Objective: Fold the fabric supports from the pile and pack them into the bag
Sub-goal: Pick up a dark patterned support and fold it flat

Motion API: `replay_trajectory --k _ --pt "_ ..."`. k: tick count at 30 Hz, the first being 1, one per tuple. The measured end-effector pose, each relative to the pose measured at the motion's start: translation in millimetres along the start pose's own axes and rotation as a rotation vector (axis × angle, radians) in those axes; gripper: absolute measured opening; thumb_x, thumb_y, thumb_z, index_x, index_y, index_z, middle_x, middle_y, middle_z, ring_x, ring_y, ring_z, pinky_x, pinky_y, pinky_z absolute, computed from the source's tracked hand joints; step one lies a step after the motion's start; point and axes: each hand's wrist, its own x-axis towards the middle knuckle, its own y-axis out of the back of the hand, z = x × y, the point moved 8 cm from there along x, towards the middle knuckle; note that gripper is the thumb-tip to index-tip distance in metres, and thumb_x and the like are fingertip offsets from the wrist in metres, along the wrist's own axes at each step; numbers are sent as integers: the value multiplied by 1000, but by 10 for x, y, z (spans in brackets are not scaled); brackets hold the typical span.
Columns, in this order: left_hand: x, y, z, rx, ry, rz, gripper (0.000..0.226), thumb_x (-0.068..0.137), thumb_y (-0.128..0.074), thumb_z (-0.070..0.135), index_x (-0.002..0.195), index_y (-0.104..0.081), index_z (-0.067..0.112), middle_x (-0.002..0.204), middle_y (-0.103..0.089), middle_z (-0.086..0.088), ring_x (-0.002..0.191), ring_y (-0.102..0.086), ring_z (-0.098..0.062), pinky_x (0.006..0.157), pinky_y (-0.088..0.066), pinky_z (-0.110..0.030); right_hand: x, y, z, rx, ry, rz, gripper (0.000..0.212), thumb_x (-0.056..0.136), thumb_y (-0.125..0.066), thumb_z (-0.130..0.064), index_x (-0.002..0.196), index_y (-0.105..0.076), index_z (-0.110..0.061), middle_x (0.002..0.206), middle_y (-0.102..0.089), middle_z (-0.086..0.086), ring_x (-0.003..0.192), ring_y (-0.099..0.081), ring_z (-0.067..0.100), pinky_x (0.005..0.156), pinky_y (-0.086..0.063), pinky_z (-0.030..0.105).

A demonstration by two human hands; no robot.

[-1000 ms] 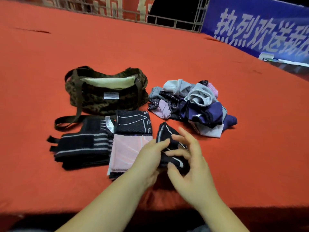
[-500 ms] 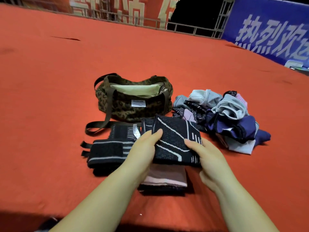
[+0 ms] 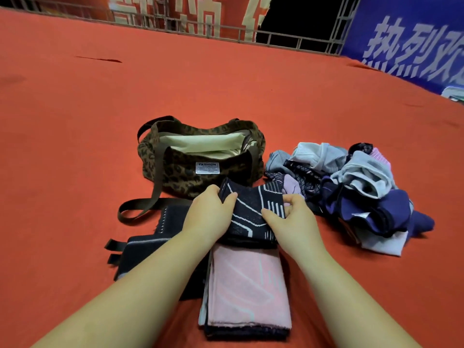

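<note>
A wide red carpet (image 3: 226, 91) carries everything. The left hand (image 3: 208, 214) and right hand (image 3: 288, 222) each pinch an end of a folded black support (image 3: 251, 212) with white lines, its long axis running left to right between the fingers. Just beyond the fingertips sits the open leopard-print bag (image 3: 180, 172); the pile (image 3: 351, 187) lies right of the right hand.

The blue banner (image 3: 414, 43) gets chopped by the right edge, so its white characters cut off mid-word. Small print on the bag's label (image 3: 207, 168) under "FASHION" — way too tiny to read. Both forearms run off the bottom. The black strapped support (image 3: 150, 244) is half hidden behind the left arm.
</note>
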Motion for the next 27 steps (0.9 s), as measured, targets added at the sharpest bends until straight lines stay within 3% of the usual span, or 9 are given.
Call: replay_trajectory --k 4,9,13,16,18,20,22,24,27 --pt "92 -76 -83 155 6 1 31 93 -51 43 99 -51 13 97 -62 -3 91 -56 -22 71 -40 -31 123 -87 144 -92 -11 -44 28 84 -67 -25 103 -47 -24 75 -53 -19 69 -51 -4 66 -42 21" --pt "114 -104 -152 328 -5 13 36 93 -51 45 107 -44 12 98 -58 -3 84 -47 -20 70 -37 -31 139 -200 310 -149 -33 -69 34 83 -67 -31 113 -52 -21 88 -58 -9 89 -61 18 83 -50 34" --pt "79 -105 -185 351 -36 37 39 91 -55 42 114 -39 14 111 -57 -6 99 -56 -27 73 -40 -33 114 -241 385 -179 -35 -78 36 85 -64 -33 115 -50 -20 102 -61 2 96 -60 24 87 -50 41" --pt "30 -63 31 511 -315 134 51 81 -71 27 124 -50 10 117 -54 -9 103 -56 -32 81 -45 -40 125 -257 372 -218 20 -80 42 84 -64 -35 121 -47 -23 110 -60 2 100 -59 24 90 -49 42" --pt "-65 -78 249 591 -602 201 51 68 -79 16 114 -62 4 113 -62 -15 98 -62 -36 77 -51 -41 103 -201 243 -331 146 -17 46 84 -64 -32 125 -47 -24 118 -55 0 109 -53 21 95 -43 37" --pt "-138 -223 326 692 -708 38 46 82 -66 20 125 -58 4 131 -55 -17 122 -52 -34 96 -44 -44 54 -171 14 -452 361 29 43 84 -59 -32 126 -52 -23 120 -55 -2 114 -50 21 97 -38 36" --pt "-100 -371 141 804 -589 -195 52 101 -36 32 147 -29 10 157 -21 -9 145 -17 -23 116 -14 -37 27 -269 -110 -531 500 -75 45 86 -49 -38 129 -55 -24 130 -54 -3 122 -47 21 104 -34 38" --pt "-63 -440 -86 867 -433 -383 58 102 -22 40 152 -7 14 160 2 -3 147 3 -17 118 -1 -35 44 -419 -13 -627 480 -271 48 96 -43 -40 141 -41 -25 151 -33 -5 141 -25 15 114 -16 33" --pt "-66 -472 -230 755 -319 -495 62 102 -20 44 152 3 16 159 14 1 146 12 -13 118 2 -35 78 -522 236 -687 335 -489 52 101 -33 -39 150 -19 -27 159 -4 -9 146 3 8 117 0 32"
